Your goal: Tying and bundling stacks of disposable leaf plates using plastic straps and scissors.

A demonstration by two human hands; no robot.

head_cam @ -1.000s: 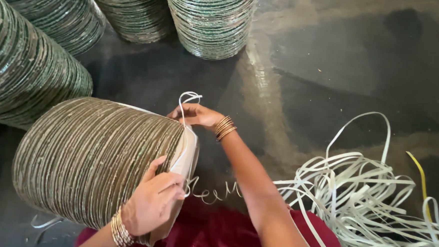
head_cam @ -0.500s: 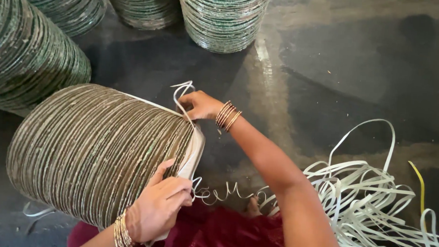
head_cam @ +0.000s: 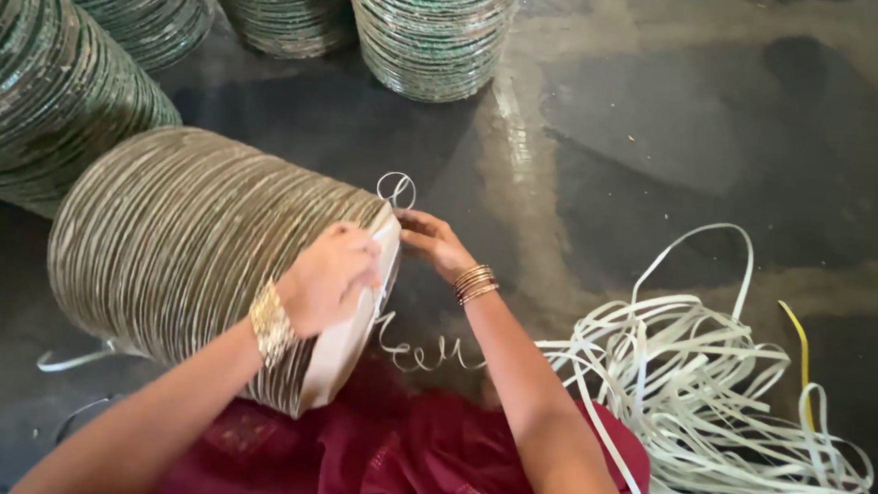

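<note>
A thick stack of round, pale brown plates (head_cam: pixel 179 243) lies on its side in front of me. A white strap (head_cam: pixel 398 188) runs over its near end and loops up at the top edge. My left hand (head_cam: pixel 329 276) presses on the end plate near the top rim. My right hand (head_cam: pixel 433 241) pinches the strap just below the loop, at the stack's upper corner. A curled length of the strap (head_cam: pixel 423 354) trails down onto the floor between my arms. Both wrists wear gold bangles.
Green-edged plate stacks stand at the left (head_cam: pixel 37 86), back left (head_cam: pixel 151 1), back middle (head_cam: pixel 286 8) and back right (head_cam: pixel 430 31). A loose heap of white straps (head_cam: pixel 731 413) with one yellow strip (head_cam: pixel 802 346) lies at right. Red cloth (head_cam: pixel 398 455) covers my lap. The floor is dark concrete.
My left hand has climbed from the lower edge of the end plate to its upper rim. My right hand stays at the strap loop. The view has shifted slightly.
</note>
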